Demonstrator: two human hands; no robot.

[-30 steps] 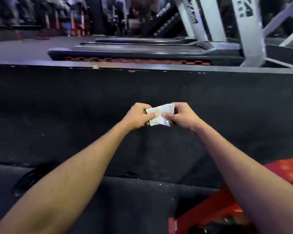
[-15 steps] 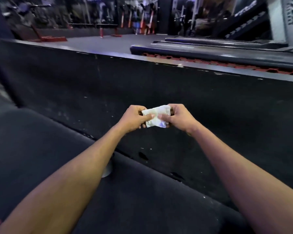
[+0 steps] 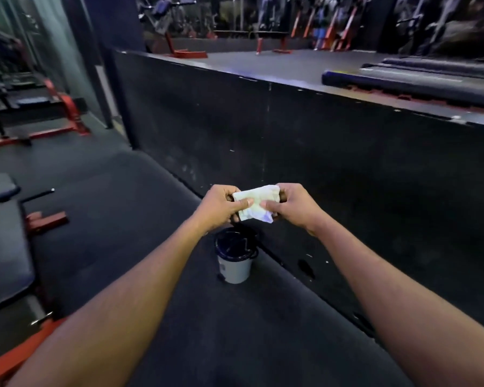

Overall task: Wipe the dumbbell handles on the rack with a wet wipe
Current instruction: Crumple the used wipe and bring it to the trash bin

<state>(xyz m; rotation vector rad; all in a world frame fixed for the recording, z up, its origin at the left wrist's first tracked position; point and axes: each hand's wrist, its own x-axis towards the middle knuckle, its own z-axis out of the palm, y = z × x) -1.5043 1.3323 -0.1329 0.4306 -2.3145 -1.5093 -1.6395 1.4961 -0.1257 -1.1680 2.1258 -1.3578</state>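
A crumpled white wet wipe [image 3: 256,201] is stretched between both hands in front of me. My left hand [image 3: 221,205] pinches its left side with thumb on top. My right hand [image 3: 292,203] pinches its right side. Both arms reach forward over the dark floor. No dumbbell or dumbbell rack shows clearly in this view.
A small white bin with a dark liner [image 3: 236,256] stands on the floor just below my hands. A tall black platform wall [image 3: 347,169] runs along the right, with treadmills [image 3: 419,82] on top. A padded bench [image 3: 3,241] and red-framed equipment [image 3: 62,107] are at left.
My view has swung left: the bin, the bench and the red frames have come into sight, and the treadmills have slid to the right. Both hands keep holding the wipe.
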